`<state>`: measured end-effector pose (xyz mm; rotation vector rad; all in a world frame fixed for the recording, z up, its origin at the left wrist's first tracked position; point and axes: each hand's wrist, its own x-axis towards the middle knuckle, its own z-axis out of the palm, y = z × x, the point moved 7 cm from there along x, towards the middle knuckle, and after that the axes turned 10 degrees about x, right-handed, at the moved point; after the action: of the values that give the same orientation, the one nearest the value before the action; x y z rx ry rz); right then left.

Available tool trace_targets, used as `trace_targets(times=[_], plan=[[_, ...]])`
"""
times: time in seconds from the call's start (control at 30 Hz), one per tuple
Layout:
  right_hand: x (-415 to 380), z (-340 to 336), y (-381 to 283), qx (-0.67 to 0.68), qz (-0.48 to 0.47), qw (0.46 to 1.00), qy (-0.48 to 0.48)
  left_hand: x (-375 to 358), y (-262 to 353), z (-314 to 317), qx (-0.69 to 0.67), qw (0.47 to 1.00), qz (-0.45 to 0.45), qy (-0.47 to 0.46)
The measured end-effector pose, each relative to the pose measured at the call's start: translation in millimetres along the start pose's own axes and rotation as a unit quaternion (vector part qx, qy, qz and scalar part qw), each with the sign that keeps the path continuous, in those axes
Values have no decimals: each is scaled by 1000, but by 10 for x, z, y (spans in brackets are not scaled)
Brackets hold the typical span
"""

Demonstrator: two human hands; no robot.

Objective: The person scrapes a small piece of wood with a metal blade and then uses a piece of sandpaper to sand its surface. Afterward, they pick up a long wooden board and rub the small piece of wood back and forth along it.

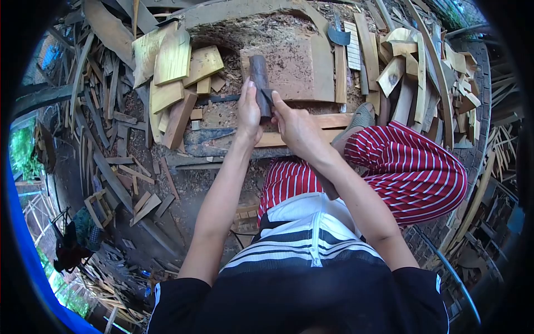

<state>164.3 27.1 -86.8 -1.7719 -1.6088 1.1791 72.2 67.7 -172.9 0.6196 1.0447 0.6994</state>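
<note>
Upright in my left hand (250, 112) is a dark brown, rounded wooden piece (259, 71), with the thumb along its side and the other fingers hidden behind it. My right hand (295, 125) is closed on a long-handled knife. Its dark, broad blade (267, 97) lies against the lower part of the wooden piece, and the right thumb presses near the blade. Under my right forearm, the brown end of the handle (329, 188) shows. Both hands are close together over the near edge of a wooden block (286, 69) strewn with chips.
Pale wood blocks (173, 61) are stacked left of the work block. A dark curved metal blade (339, 37) and a ridged pale strip (352, 45) lie at its right. Many offcuts (406, 67) pile farther right. My sandaled foot (362, 118) rests beside the block.
</note>
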Motion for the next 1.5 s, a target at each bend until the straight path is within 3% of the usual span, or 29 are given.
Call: trace_targets(times=[0.07, 0.2, 0.27, 0.3, 0.37, 0.47, 0.53, 0.6, 0.77, 0.87, 0.97, 1.07, 1.5], plan=[[-56, 33, -12, -106, 27, 994, -16, 56, -48, -67, -23, 994, 34, 97], [131, -25, 110, -91, 33, 995, 1, 15, -12, -8, 13, 995, 68, 73], [189, -42, 127, -23, 49, 998, -13, -39, 28, 59, -13, 1000, 15, 1], [76, -16, 38, -77, 7, 997, -7, -11, 12, 58, -16, 1000, 16, 5], [34, 3, 39, -63, 15, 998, -16, 8, 17, -28, 27, 994, 72, 82], [19, -12, 61, -38, -9, 999, 9, -56, 39, 34, 3, 999, 13, 33], [-2, -30, 12, -99, 16, 995, 6, 2, 16, 60, 14, 999, 28, 33], [24, -13, -52, -112, -4, 994, -4, 64, -38, -18, -10, 993, 64, 96], [175, -19, 122, -53, -1, 999, 11, -7, 84, 113, -8, 998, 51, 44], [37, 42, 47, -115, 19, 993, -26, -23, 9, 17, 20, 994, 48, 91], [232, -7, 173, -55, 12, 998, 12, -48, -20, 74, 21, 997, 51, 60], [67, -17, -41, -112, -1, 994, -3, 98, -50, -43, 12, 993, 82, 88], [128, -5, 82, -70, 26, 997, 3, 31, 40, 56, 27, 996, 66, 47]])
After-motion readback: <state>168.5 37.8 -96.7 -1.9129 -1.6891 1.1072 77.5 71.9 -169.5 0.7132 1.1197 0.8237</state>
